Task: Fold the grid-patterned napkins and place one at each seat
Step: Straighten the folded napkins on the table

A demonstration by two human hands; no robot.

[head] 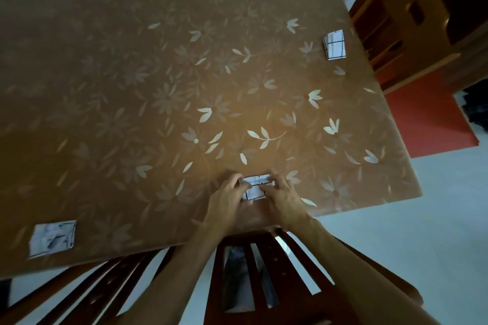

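Both hands, my left hand and right hand, pinched a small folded napkin between them, flat on the table near its edge.

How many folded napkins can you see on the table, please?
3: one under both hands at the near edge, one at the near left corner, one at the far right edge. None seems hidden.
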